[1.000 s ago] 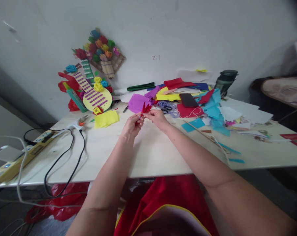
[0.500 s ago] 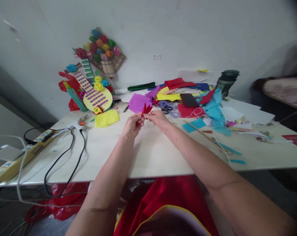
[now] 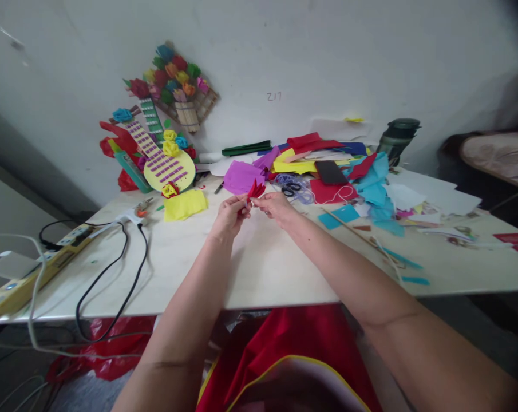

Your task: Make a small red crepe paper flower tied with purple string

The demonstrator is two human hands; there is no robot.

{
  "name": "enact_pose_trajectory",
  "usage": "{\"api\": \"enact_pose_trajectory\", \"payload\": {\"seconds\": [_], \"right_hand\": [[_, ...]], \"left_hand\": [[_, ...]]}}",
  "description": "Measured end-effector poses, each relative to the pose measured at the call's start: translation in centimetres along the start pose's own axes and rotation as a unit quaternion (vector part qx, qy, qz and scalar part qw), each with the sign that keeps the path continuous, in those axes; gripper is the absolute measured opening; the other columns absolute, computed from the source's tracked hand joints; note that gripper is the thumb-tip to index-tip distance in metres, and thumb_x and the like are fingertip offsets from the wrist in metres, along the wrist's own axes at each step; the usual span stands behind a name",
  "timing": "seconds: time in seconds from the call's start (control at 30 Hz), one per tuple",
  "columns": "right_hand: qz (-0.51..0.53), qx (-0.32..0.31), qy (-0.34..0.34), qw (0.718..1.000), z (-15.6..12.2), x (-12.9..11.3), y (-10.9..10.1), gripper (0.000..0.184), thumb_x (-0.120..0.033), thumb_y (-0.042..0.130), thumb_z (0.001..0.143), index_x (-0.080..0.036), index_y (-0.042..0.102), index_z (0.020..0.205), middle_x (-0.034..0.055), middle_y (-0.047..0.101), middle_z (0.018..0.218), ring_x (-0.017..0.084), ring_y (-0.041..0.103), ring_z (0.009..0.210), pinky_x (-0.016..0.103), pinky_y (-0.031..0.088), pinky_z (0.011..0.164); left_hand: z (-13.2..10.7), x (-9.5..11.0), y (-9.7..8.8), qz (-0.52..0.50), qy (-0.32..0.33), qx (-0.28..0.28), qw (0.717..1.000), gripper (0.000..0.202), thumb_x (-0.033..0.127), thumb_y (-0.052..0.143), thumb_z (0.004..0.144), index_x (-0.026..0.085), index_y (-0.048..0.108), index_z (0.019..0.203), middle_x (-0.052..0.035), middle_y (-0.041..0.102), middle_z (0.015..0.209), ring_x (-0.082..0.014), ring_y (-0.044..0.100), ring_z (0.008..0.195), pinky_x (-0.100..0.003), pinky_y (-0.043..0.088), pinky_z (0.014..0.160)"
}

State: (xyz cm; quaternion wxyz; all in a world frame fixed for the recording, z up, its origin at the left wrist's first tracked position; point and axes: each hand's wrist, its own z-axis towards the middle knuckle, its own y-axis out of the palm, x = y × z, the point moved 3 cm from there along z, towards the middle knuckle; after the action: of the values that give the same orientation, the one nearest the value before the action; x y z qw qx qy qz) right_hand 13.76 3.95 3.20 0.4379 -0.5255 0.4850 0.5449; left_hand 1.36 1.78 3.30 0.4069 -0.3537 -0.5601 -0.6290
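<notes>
1. Between the fingertips of left hand (image 3: 231, 214) and right hand (image 3: 276, 206), both pinching it, red paper (image 3: 256, 189) fans upward.
2. Its points look broader than a second ago; both grips match.
3. Just beyond the hands lies purple paper (image 3: 241, 177).

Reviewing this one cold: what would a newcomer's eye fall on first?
Probably the bouquet of multicoloured craft flowers against the wall at upper left, with a pale-yellow guitar-shaped decoration below it. Next would come the bright red petal-like piece near the picture's centre, pinched between the left hand and right hand above the table.
</notes>
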Motion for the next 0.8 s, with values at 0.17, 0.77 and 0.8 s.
{"api": "enact_pose_trajectory", "payload": {"seconds": [0.17, 0.77, 0.8], "right_hand": [[0.017, 0.012, 0.012, 1.000, -0.2, 0.3, 0.3, 0.024, -0.030, 0.073, 0.059, -0.015, 0.055, 0.053, -0.0044, 0.042, 0.041, 0.005, 0.029, 0.039, 0.022, 0.015, 0.040], [0.091, 0.043, -0.034, 0.994, -0.9, 0.9, 1.1, 0.015, -0.025, 0.061, 0.055, -0.015, 0.052, 0.048, -0.0022, 0.045, 0.047, 0.007, 0.039, 0.048, 0.023, 0.022, 0.044], [0.097, 0.041, -0.035, 0.994, -1.0, 0.7, 1.1, 0.016, -0.025, 0.061, 0.056, -0.015, 0.051, 0.048, -0.0023, 0.045, 0.046, 0.007, 0.038, 0.047, 0.023, 0.022, 0.044]], "left_hand": [[0.0, 0.2, 0.0, 0.073, 0.024, -0.003, 0.997, 0.017, 0.020, 0.068, 0.062, 0.009, 0.062, 0.073, 0.0005, 0.053, 0.051, -0.0042, 0.041, 0.040, -0.018, 0.040, 0.040], [0.5, -0.8, -0.2, 0.259, 0.175, 0.039, 0.949, 0.030, 0.008, 0.061, 0.071, 0.018, 0.059, 0.098, 0.0029, 0.057, 0.058, -0.0076, 0.049, 0.046, -0.016, 0.038, 0.047], [0.3, -0.7, -0.2, 0.268, 0.183, 0.037, 0.945, 0.030, 0.007, 0.060, 0.071, 0.019, 0.059, 0.099, 0.0026, 0.057, 0.058, -0.0078, 0.048, 0.047, -0.016, 0.038, 0.049]]}}
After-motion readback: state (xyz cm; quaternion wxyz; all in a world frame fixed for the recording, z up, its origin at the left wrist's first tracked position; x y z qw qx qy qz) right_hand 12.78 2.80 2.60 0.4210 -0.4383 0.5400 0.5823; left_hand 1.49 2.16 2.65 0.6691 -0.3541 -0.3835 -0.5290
